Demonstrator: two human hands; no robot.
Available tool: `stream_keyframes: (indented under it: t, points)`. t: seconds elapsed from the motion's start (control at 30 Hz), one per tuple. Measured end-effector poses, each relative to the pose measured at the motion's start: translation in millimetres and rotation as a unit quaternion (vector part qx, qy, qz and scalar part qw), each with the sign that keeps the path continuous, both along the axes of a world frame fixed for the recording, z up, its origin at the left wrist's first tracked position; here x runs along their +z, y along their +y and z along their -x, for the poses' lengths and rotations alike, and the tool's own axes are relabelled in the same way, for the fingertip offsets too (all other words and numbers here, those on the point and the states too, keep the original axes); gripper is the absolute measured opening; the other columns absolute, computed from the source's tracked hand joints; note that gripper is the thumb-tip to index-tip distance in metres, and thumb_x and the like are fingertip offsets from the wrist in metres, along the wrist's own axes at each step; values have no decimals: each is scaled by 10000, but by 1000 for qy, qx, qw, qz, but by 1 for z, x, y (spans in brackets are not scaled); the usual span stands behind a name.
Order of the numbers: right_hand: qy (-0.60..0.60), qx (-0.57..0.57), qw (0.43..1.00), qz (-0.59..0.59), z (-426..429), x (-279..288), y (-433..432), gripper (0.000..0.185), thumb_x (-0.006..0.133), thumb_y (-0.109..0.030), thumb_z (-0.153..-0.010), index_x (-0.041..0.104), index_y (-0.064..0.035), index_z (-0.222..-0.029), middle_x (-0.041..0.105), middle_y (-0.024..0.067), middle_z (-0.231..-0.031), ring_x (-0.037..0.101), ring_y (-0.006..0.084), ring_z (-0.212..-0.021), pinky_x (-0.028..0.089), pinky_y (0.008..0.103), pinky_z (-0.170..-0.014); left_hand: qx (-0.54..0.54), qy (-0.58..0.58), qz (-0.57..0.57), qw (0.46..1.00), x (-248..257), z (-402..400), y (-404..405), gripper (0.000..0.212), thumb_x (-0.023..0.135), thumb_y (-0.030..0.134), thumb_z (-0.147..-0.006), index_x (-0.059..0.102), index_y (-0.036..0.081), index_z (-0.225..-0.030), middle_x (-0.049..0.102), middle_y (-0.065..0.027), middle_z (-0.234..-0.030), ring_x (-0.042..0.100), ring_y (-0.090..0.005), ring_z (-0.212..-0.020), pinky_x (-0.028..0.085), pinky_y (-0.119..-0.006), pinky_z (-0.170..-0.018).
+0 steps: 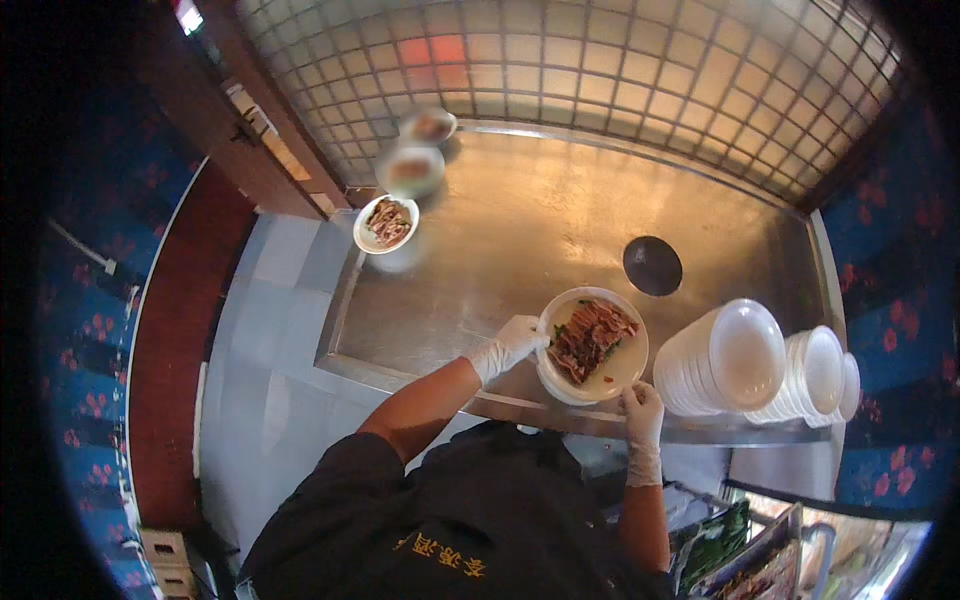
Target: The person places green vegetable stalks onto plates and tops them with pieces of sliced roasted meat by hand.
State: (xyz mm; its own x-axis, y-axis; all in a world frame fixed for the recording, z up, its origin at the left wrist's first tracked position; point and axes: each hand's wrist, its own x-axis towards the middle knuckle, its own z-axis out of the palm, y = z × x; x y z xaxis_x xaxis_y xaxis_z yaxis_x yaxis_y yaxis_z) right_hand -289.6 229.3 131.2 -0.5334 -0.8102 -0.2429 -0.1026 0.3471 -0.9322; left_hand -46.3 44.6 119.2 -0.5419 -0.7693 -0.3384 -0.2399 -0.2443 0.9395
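A white bowl (556,375) lies between my two gloved hands near the front edge of the metal table. Sliced cooked meat (592,339) with bits of green is heaped inside it. My left hand (519,343) grips the bowl's left rim. On the lower right rim are the pinched fingers of my right hand (643,409). Whether the bowl's underside touches the table or another dish is hidden. Just to the right of my right hand stands a tall stack of white bowls (686,367).
Smaller white stacks (814,375) stand farther right. A dark round disc or opening (652,265) marks the metal table (480,277). Filled white bowls (387,225) line its left end. A lattice screen (570,67) closes the back. Food trays (750,555) sit at lower right.
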Motion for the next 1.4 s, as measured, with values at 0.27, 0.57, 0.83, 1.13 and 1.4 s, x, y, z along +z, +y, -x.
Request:
stream_keyframes:
  t: [0.27,0.57,0.83,1.13,1.4]
  points:
    - [-106,79,990,47,-50,47,-31,308,582,-127,-983,613,35,-1243,704,101,-996,651,143,-827,535,264,-742,202,103,-48,973,-55,-118,35,169,578,123,-858,663,19,-960,642,-37,-848,600,-135,-737,485,-302,-638]
    - [-175,75,981,34,-93,5,5,340,575,-115,-950,605,35,-1253,684,120,-1060,647,173,-898,537,305,-821,382,-18,44,923,-165,-306,25,96,616,85,-816,641,-6,-831,619,-51,-754,618,-187,-677,516,-332,-622]
    - [-199,24,979,-43,-164,1,12,338,595,-91,-940,602,30,-1255,675,134,-1093,654,197,-896,546,318,-832,526,99,-140,833,-201,-386,-31,161,642,13,-771,642,-2,-932,626,-82,-848,635,-215,-713,563,-354,-617]
    - [-154,-15,985,-83,-220,14,-4,300,581,-79,-954,618,23,-1234,684,113,-1076,661,183,-923,547,305,-856,510,73,-153,843,-213,-412,-69,140,560,5,-764,627,36,-883,607,-72,-889,617,-193,-746,528,-323,-609]
    - [-187,6,978,-94,-227,-5,-19,300,576,-54,-952,609,41,-1235,681,128,-1081,662,180,-905,556,299,-820,479,132,-182,849,-161,-389,-77,217,560,66,-798,626,72,-1004,607,-33,-887,593,-167,-754,502,-319,-638]
